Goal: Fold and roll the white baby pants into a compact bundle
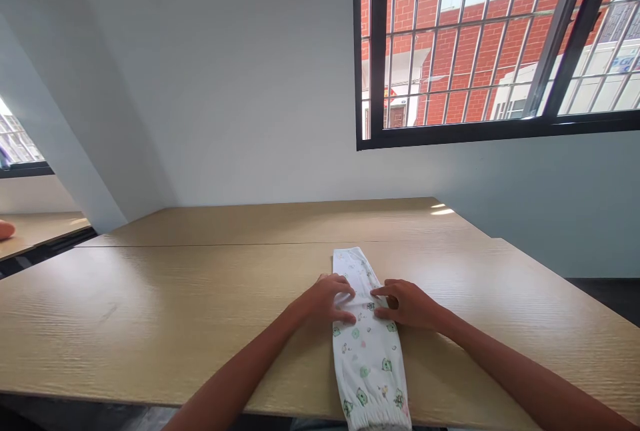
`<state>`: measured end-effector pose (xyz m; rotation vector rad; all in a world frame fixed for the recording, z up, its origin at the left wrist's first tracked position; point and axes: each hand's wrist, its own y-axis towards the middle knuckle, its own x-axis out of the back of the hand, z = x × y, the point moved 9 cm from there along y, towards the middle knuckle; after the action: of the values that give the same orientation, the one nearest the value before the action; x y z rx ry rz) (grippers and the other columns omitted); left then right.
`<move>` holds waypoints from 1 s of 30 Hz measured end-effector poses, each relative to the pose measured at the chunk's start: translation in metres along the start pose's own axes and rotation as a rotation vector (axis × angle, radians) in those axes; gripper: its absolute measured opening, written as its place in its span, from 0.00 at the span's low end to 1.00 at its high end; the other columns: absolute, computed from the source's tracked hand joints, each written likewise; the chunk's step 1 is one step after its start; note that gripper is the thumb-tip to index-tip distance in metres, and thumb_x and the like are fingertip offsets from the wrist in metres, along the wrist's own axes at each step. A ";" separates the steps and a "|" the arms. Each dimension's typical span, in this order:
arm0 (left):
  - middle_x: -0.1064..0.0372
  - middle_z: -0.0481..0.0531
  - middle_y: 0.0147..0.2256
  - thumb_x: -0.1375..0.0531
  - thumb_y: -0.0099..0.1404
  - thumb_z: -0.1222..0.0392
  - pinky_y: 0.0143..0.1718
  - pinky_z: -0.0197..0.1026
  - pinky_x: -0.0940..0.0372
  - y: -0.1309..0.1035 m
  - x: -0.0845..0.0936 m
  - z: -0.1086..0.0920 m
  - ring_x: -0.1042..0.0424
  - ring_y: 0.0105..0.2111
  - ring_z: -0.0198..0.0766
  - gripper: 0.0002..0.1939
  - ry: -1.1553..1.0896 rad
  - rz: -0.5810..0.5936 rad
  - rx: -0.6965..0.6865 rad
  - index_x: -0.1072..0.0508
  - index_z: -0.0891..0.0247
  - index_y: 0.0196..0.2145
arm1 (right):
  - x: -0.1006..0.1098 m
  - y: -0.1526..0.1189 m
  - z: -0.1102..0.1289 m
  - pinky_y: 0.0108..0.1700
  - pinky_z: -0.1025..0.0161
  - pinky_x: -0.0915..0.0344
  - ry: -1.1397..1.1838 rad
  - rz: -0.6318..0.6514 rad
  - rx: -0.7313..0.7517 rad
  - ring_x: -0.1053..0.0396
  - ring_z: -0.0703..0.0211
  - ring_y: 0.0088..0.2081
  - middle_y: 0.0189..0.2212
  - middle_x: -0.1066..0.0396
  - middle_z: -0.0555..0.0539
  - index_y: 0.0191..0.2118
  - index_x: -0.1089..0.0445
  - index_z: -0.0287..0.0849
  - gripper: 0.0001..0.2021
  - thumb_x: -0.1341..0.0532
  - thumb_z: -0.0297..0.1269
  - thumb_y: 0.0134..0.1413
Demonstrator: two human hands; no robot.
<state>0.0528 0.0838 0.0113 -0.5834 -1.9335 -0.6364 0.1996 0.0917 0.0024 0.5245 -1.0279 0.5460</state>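
Observation:
A pair of white children's pants [367, 351] with a small green print lies flat on the table, folded into a long narrow strip. Its gathered elastic end points toward me and reaches over the table's front edge; the narrower end lies farther away. My left hand [334, 299] rests on the left edge of the cloth, thumb and fingers apart. From the right side, my right hand [403, 303] touches the fabric with its index finger and thumb apart and the other fingers partly curled. Between the two hands a strip of the cloth shows.
The wooden table [200, 311] stretches wide to both sides, with a seam across its far part. Behind it stands a pale wall [260, 84] with a barred window [480, 51] at upper right. At far left, part of a person's hand [6, 230] rests on another table [43, 228].

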 end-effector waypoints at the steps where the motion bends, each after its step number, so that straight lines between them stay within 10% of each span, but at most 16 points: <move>1: 0.31 0.51 0.46 0.33 0.51 0.40 0.53 0.45 0.44 0.000 0.000 0.000 0.33 0.47 0.46 0.26 -0.010 0.001 0.005 0.26 0.56 0.43 | 0.000 0.000 0.000 0.31 0.64 0.42 0.000 -0.005 0.004 0.34 0.57 0.30 0.28 0.30 0.47 0.50 0.28 0.48 0.22 0.38 0.51 0.52; 30: 0.28 0.50 0.34 0.37 0.59 0.52 0.51 0.45 0.45 0.005 -0.017 -0.006 0.31 0.38 0.40 0.08 0.072 -0.021 -0.162 0.26 0.60 0.30 | -0.006 0.001 0.009 0.35 0.63 0.42 -0.086 -0.043 0.139 0.34 0.57 0.29 0.26 0.28 0.48 0.32 0.25 0.44 0.12 0.42 0.44 0.59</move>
<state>0.0665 0.0812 -0.0011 -0.6330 -1.8336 -0.8224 0.1907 0.0858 0.0010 0.6967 -1.0627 0.5632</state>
